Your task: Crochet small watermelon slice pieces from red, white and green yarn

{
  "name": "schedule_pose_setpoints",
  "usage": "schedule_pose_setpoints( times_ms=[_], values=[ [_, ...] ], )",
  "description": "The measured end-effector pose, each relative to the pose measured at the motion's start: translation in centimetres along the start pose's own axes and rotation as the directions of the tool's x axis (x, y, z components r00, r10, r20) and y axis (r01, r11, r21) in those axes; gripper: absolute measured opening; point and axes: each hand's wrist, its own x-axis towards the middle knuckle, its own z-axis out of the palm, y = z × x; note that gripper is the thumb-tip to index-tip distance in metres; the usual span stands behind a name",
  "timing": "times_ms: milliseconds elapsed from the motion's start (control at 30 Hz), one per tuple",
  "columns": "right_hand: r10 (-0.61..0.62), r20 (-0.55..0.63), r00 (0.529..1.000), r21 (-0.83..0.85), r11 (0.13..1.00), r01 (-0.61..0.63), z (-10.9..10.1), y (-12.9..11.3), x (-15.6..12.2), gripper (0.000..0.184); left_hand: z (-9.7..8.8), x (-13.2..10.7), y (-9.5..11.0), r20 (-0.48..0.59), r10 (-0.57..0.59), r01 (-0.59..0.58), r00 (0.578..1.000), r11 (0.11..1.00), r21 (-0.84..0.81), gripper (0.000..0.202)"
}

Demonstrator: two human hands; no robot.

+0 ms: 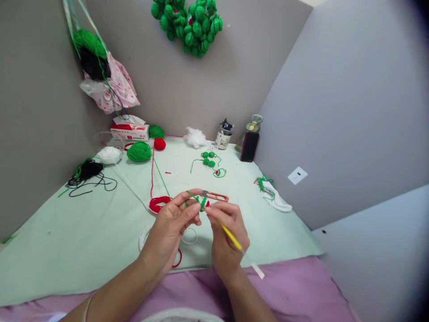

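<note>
My left hand (pixel 172 223) pinches a small green crocheted piece (pixel 202 203) with a bit of red in it; green yarn (pixel 160 175) runs from it up to a green yarn ball (pixel 139 152). My right hand (pixel 225 228) is closed round a yellow crochet hook (pixel 231 237), whose tip meets the green piece. Both hands hover above the pale green table cover (pixel 83 232), just in front of orange-handled snips (pixel 216 196). A coil of red yarn (pixel 159 203) lies left of the hands.
Finished green crocheted balls (pixel 209 160) lie mid-table. A tissue box (pixel 130 131), red ball (pixel 160 144), white stuffing (pixel 195 137), a jar (pixel 224 135), a dark bottle (pixel 250 144) line the back. Black yarn (pixel 89 172) lies left. Green pieces (pixel 187 24) hang on the wall.
</note>
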Motion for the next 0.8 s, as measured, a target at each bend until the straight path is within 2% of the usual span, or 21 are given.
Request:
schedule_pose_setpoints(
  times_ms=[67, 133, 233, 333, 500, 600, 800],
  values=[
    [0.185, -0.026, 0.982, 0.145, 0.973, -0.179, 0.2, 0.4, 0.3, 0.027, -0.1, -0.1, -0.2, 0.060, -0.066, 0.069, 0.996, 0.997, -0.046, 0.036],
    [0.328, 0.005, 0.945, 0.265, 0.910, -0.318, 0.3, 0.7, 0.4, 0.017, -0.4, -0.1, -0.4, 0.081, -0.108, 0.115, 0.991, 0.989, -0.098, 0.039],
    [0.422, 0.066, 0.904, 0.394, 0.821, -0.413, 0.2, 0.7, 0.5, 0.012, -0.9, 0.1, -0.6, 0.047, -0.138, 0.143, 0.989, 0.981, -0.131, 0.037],
    [0.442, 0.099, 0.892, 0.439, 0.785, -0.438, 0.1, 0.2, 0.5, 0.011, -1.3, 0.2, -0.6, 0.016, -0.107, 0.108, 0.994, 0.989, -0.098, 0.037],
    [0.420, 0.065, 0.905, 0.386, 0.826, -0.411, 0.1, -0.4, 0.4, 0.014, -1.2, -0.2, -0.3, -0.050, -0.006, 0.007, 0.999, 1.000, 0.015, 0.042],
    [0.418, 0.057, 0.907, 0.412, 0.818, -0.402, 0.2, -0.3, 0.3, 0.015, -1.1, -0.3, -0.2, -0.032, -0.021, 0.021, 0.999, 1.000, -0.007, 0.040],
    [0.403, 0.114, 0.908, 0.453, 0.792, -0.409, 0.2, 0.2, 0.3, 0.014, -1.3, -0.2, -0.1, -0.020, -0.048, 0.048, 0.999, 0.999, -0.026, 0.045]
  ],
)
